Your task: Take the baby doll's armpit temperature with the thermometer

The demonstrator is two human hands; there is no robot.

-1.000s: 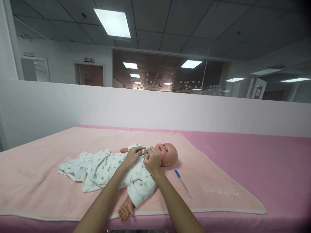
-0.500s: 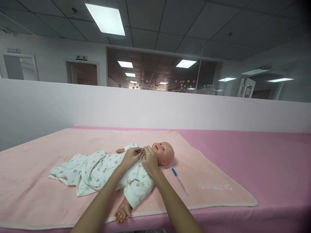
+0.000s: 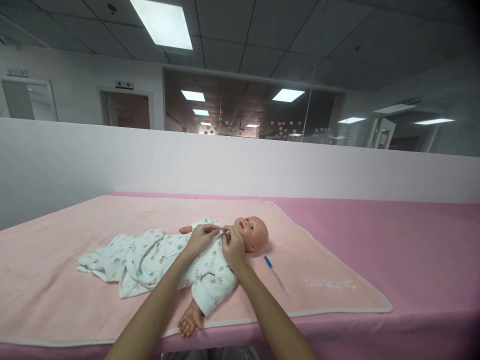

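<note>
A baby doll [image 3: 252,233] lies on its back on a pale pink blanket [image 3: 75,235], head to the right. It wears a white printed romper [image 3: 161,260]. My left hand [image 3: 200,239] and my right hand [image 3: 234,247] meet at the doll's chest just below the chin. Both pinch the romper's neckline between closed fingers. One bare doll arm [image 3: 188,321] sticks out toward the table's near edge.
A blue-capped pen [image 3: 276,275] lies on the blanket right of the doll. The blanket covers a pink table [image 3: 412,250] that runs against a low white partition wall [image 3: 240,165]. Behind it are glass walls and doors.
My hands have stayed at the doll's collar, with fingers shifting slightly toward the chin. The view has drifted a little to the right.
</note>
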